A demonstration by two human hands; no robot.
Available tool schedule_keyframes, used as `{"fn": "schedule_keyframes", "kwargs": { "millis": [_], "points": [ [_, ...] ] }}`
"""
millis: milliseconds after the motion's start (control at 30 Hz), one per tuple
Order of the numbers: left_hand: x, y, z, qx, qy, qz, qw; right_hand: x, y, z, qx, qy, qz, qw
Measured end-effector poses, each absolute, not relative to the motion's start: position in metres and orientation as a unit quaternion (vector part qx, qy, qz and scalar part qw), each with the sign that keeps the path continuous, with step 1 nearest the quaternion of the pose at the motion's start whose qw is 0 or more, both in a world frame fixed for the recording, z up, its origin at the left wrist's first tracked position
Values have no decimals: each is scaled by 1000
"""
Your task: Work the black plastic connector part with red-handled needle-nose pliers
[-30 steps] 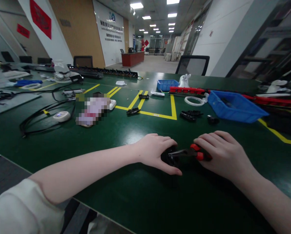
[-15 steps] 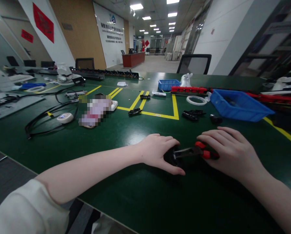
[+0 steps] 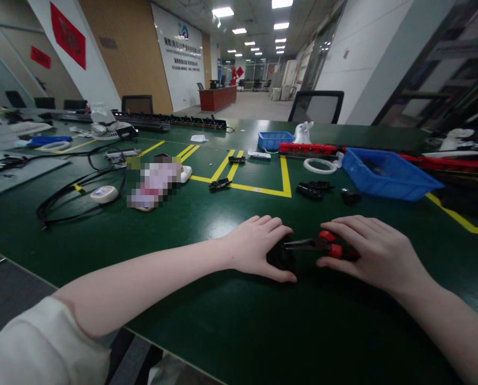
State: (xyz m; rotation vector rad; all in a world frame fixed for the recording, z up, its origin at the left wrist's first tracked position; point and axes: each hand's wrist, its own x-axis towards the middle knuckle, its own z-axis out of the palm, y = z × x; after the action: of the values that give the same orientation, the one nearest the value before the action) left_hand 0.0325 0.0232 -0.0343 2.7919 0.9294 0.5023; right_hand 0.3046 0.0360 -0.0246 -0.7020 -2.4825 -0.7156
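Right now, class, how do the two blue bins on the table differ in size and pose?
The near blue bin looks larger; the far blue bin looks smaller. The near blue bin sits askew in view, while the far blue bin sits nearly straight-on. Both are open-topped.

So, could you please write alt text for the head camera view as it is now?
The left hand holds a black part at a green table, while the right hand grips red-handled pliers, tips at the part. Beyond are a phone and a large blue bin.
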Motion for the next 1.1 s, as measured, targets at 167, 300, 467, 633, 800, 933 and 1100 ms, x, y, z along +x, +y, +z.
{"fn": "schedule_keyframes", "kwargs": {
  "millis": [167,300,467,633,800,933,1100],
  "points": [
    [31,23,-33,933,301,173,97,304,35,-23,-245,-905,-269,221],
    [31,23,-33,934,296,173,102,302,34,-22,-239,-904,-271,229],
    [30,23,-33,935,297,165,100,303,32,-22,-241,-902,-265,241],
    [31,22,-33,934,302,166,96,303,30,-22,-250,-901,-248,253],
    [31,23,-32,935,300,162,99,301,30,-21,-240,-901,-258,251],
    [31,23,-32,936,298,162,97,299,30,-22,-238,-902,-258,253],
    [31,22,-32,934,303,162,99,298,29,-22,-245,-901,-254,252]
  ]
}}
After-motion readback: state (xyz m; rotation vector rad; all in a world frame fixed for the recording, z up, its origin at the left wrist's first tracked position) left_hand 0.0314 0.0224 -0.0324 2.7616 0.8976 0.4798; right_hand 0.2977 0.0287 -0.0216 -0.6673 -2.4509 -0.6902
